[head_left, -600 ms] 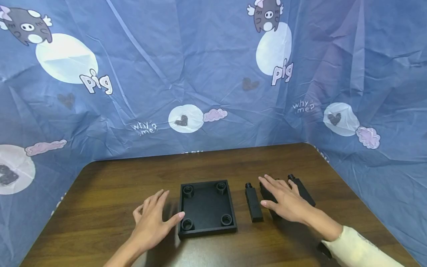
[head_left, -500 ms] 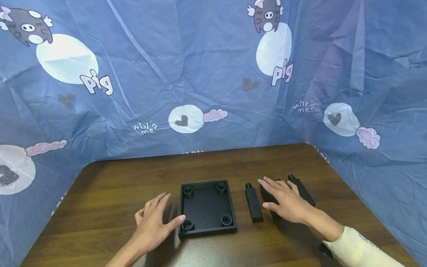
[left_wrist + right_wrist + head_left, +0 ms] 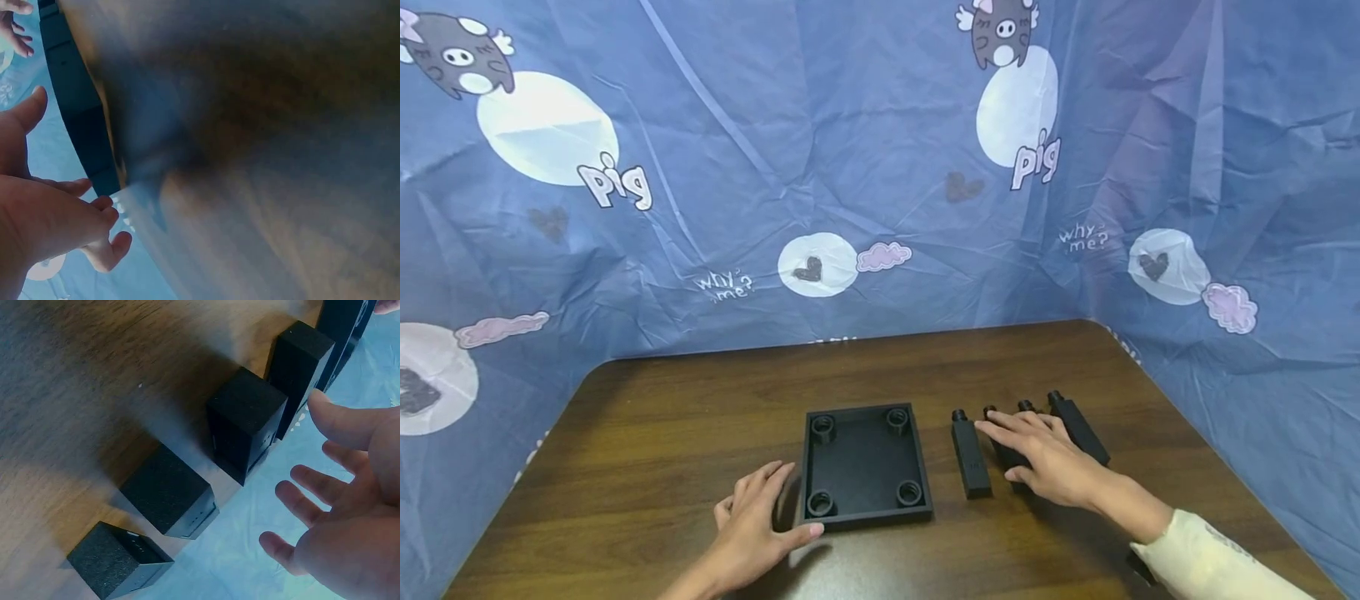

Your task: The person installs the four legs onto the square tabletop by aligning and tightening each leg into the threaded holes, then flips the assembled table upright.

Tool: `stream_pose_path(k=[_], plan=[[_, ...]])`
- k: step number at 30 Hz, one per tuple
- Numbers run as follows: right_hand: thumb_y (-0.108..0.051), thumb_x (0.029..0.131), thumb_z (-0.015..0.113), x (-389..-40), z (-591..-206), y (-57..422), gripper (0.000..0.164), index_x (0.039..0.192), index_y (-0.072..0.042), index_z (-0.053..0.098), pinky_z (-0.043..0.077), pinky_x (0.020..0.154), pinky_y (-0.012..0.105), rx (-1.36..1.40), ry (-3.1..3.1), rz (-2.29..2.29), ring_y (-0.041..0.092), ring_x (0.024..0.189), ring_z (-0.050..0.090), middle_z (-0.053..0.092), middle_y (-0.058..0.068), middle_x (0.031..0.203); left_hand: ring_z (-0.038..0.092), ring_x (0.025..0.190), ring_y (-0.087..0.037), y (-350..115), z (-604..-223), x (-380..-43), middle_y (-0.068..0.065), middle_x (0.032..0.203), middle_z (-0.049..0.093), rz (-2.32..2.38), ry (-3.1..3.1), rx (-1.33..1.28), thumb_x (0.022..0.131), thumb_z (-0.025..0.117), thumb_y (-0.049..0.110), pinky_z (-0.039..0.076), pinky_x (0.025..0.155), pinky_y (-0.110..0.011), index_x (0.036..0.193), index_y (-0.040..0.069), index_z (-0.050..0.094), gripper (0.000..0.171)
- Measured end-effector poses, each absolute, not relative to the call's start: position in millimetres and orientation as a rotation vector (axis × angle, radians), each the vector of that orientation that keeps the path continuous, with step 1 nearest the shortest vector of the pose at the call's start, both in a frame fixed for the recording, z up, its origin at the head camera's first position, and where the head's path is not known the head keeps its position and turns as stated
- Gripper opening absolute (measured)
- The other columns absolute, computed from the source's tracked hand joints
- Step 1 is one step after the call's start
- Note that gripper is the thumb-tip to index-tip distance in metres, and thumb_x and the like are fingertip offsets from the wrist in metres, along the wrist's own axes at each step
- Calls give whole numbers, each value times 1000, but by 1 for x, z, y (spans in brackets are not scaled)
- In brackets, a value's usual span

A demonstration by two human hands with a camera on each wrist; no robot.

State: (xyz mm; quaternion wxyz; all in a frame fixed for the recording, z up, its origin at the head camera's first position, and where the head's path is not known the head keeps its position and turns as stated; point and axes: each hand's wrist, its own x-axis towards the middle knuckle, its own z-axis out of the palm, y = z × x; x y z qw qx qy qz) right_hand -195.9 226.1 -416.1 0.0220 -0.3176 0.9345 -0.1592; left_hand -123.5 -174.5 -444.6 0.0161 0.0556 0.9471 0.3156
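A black square panel (image 3: 868, 467) with raised rims lies on the table, a threaded round socket in each corner. My left hand (image 3: 751, 527) is at its near left corner, thumb tip right at the front rim and the other fingers along the left side. To the panel's right lie several black square-section legs with threaded ends, among them the nearest leg (image 3: 972, 457) and the far right leg (image 3: 1078, 429). My right hand (image 3: 1054, 460) hovers spread over the middle legs and partly hides them. In the right wrist view its fingers hold nothing, with a leg (image 3: 247, 422) beside the thumb.
The brown wooden table (image 3: 715, 400) has rounded far corners. A blue printed curtain (image 3: 880, 167) stands behind it and along both sides. A small dark object (image 3: 1141, 568) shows partly under the right sleeve (image 3: 1206, 550).
My left hand has shifted toward me and slightly right, its thumb moving from the panel's left rim to its front corner. My right hand has drifted slightly down, uncovering more leg tips.
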Motion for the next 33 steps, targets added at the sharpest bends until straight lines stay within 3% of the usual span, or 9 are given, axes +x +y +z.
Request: stream_pose_path(k=[12,23,33], plan=[[2,75,80,-194,-424,217,84,148,-19,44,23,99,65,-1236,2809,-411,37,134,35,36,10,153,32,132,-33,-170,-456,-123,-15,145,43,1020,3018,197,69,83,50,17,92,-59,138,10,52,86],[9,77,75,-194,-436,208,77,142,-25,52,26,99,62,-1378,2788,-327,33,133,35,38,8,153,29,133,-35,-168,-459,-123,-15,146,41,1062,2965,149,73,82,44,15,91,-60,136,7,53,79],[11,75,76,-194,-443,204,66,128,-26,66,25,99,63,-1388,2793,-358,33,131,38,42,7,149,30,131,-36,-166,-459,-125,-15,145,42,1071,2972,134,72,84,43,15,91,-61,134,8,55,77]])
